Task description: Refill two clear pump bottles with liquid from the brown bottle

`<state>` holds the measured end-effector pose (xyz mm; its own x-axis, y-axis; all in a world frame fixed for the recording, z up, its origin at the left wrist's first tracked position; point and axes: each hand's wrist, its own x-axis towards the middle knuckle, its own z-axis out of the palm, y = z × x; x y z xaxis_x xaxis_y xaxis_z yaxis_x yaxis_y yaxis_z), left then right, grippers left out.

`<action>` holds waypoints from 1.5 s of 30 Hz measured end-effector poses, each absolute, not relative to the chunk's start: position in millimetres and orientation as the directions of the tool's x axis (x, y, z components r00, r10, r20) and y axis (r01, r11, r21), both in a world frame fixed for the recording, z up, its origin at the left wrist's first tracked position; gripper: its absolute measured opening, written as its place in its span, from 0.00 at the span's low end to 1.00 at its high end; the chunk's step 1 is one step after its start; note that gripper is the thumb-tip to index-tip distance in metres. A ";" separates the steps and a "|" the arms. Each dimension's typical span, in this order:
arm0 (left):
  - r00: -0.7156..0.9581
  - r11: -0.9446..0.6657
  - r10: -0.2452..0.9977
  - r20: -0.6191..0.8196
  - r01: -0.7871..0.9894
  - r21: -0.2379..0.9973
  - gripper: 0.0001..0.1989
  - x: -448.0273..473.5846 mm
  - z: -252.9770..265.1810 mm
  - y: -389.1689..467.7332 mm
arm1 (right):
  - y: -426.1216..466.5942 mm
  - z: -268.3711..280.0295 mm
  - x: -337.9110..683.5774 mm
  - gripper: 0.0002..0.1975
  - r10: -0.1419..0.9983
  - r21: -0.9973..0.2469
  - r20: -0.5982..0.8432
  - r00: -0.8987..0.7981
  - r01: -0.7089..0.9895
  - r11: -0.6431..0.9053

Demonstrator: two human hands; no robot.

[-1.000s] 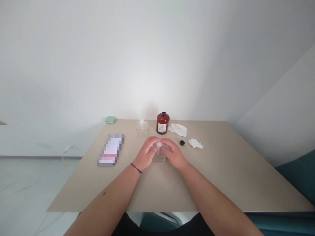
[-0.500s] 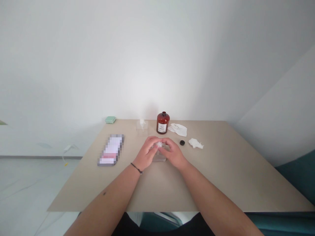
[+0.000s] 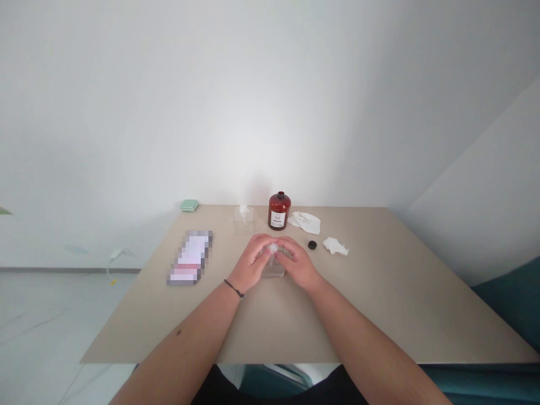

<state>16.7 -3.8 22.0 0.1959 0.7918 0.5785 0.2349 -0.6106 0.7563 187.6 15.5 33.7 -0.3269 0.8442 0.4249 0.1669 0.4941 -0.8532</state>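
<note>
A beige table (image 3: pixel 379 292), white wall (image 3: pixel 270 101) and veined floor (image 3: pixel 37 326) show a plain interior, home or office unclear.

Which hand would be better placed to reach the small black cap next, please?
Probably the right hand: the black cap lies close to its outer side, while the left hand is across the clear container. Both hands are around it, so the right would first need to let go.

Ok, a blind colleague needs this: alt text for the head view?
Two hands cup a clear container on a beige table. Beyond stands a brown bottle, with a black cap and crumpled tissues to its right.
</note>
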 end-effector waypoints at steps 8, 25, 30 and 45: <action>0.202 -0.614 0.789 0.580 0.244 0.751 0.16 16.2 21.7 -3.6 | 15.2 32.2 187.1 0.13 0.875 -0.875 0.380 -0.300 0.192 0.445; 0.203 -0.614 0.789 0.580 0.246 0.750 0.16 16.2 21.9 -4.0 | 15.0 34.0 186.5 0.11 0.885 -0.875 0.358 -0.296 0.225 0.429; 0.196 -0.614 0.789 0.582 0.240 0.752 0.15 16.2 21.0 -3.5 | 16.3 31.3 187.2 0.11 0.850 -0.856 0.416 -0.322 0.178 0.486; 0.208 -0.620 0.785 0.584 0.241 0.747 0.14 15.2 19.5 -2.8 | 16.6 28.3 187.2 0.11 0.869 -0.861 0.392 -0.303 0.211 0.462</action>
